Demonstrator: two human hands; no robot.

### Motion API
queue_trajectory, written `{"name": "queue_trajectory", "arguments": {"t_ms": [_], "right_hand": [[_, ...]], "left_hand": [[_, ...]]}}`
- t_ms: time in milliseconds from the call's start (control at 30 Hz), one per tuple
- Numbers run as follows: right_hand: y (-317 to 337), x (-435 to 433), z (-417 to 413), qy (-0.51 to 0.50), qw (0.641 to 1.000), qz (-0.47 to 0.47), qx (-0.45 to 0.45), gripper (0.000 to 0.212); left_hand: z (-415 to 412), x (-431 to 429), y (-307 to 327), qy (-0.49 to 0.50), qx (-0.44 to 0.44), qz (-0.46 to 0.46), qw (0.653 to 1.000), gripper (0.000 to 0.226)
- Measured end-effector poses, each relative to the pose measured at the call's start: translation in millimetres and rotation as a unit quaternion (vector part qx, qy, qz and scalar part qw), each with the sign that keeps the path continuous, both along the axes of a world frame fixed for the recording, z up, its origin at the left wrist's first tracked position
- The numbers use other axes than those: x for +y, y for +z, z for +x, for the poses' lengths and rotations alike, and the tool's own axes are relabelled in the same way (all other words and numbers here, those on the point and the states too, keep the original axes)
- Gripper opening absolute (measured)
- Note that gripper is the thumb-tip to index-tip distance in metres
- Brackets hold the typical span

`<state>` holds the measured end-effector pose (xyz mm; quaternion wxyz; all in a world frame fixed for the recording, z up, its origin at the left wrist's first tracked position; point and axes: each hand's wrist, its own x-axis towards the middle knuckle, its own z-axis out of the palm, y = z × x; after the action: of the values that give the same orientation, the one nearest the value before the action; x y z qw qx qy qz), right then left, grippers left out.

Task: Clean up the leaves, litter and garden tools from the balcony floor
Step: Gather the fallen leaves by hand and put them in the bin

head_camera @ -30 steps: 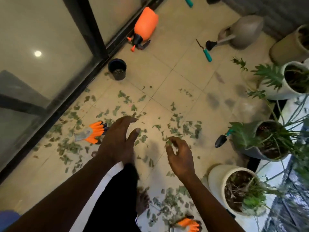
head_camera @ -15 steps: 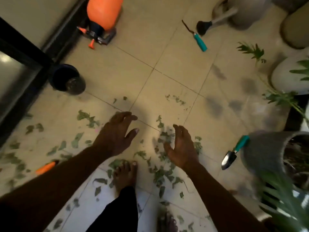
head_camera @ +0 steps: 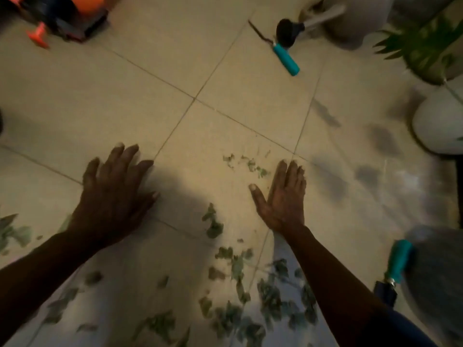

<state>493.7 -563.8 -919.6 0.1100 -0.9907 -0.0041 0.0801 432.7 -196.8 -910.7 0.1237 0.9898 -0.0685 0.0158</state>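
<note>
Green leaf scraps lie scattered over the beige floor tiles, thickest at the lower middle, with a small patch farther out. My left hand hovers low over the tiles with fingers spread, holding nothing. My right hand is flat and open, fingers together, just right of the small patch. A teal-handled weeder lies at the top, and a teal-handled trowel lies at the lower right. The orange sprayer is at the top left.
A grey watering can stands at the top right beside a leafy plant. A white pot and a grey pot line the right side. Dark damp stains mark the tiles near them.
The view has dropped closer to the floor and moved forward. Both hands have reached farther out and lower, and my right hand has flattened beside the small leaf patch.
</note>
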Motion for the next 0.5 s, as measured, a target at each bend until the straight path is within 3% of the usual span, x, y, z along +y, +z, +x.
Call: {"name": "queue_trajectory", "arguments": {"t_ms": [233, 400, 433, 500], "right_hand": [[-2.7, 73.1, 57.0, 0.159, 0.987, 0.004, -0.001, 0.101], [3.9, 161.8, 10.3, 0.393, 0.914, 0.086, 0.043, 0.098], [3.0, 170.6, -1.6, 0.420, 0.901, 0.103, 0.037, 0.096], [-4.5, 176.7, -14.2, 0.399, 0.910, 0.112, 0.005, 0.093]], "left_hand": [[-14.7, 27.8, -11.6, 0.076, 0.044, -0.039, 0.995, 0.076], [-45.3, 43.6, 3.0, 0.096, 0.043, -0.050, 0.993, 0.073], [-54.6, 45.1, 2.9, 0.126, 0.048, -0.052, 0.990, 0.073], [-72.1, 47.9, -1.7, 0.176, 0.051, -0.059, 0.981, 0.073]]}}
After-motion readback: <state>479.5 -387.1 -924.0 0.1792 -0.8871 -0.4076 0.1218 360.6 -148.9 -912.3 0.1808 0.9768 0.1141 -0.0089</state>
